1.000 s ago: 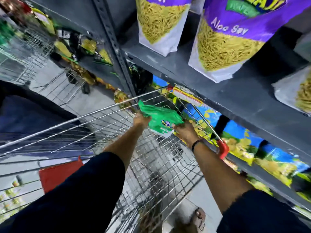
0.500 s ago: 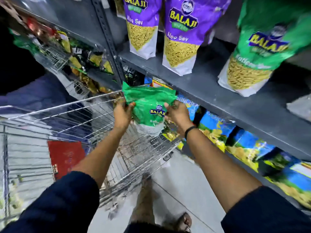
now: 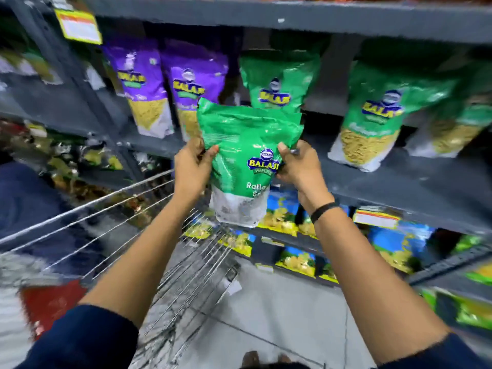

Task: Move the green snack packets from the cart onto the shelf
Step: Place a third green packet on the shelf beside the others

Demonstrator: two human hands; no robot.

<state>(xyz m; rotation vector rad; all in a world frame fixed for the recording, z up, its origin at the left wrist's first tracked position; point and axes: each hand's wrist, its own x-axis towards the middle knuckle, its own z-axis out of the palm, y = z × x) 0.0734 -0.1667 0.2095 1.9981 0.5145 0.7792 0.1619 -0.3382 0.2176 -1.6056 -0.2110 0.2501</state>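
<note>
A green Balaji snack packet (image 3: 245, 155) is held upright in the air in front of the grey shelf (image 3: 399, 179). My left hand (image 3: 193, 169) grips its left edge and my right hand (image 3: 299, 166) grips its right edge. Just behind it on the shelf stands another green packet (image 3: 279, 78), and a further green packet (image 3: 378, 113) stands to the right. The wire cart (image 3: 119, 209) lies below and to the left of my hands; its inside is blurred.
Two purple Balaji packets (image 3: 143, 83) stand on the shelf left of the green ones. Lower shelves (image 3: 332, 249) carry blue and yellow packets. An upper shelf edge (image 3: 292, 17) runs overhead. A red panel (image 3: 50, 302) sits on the cart. Grey floor (image 3: 279, 315) lies below.
Both hands have lifted the green packet up out of the cart to shelf height and turned it upright. The view has tilted up toward the shelf.
</note>
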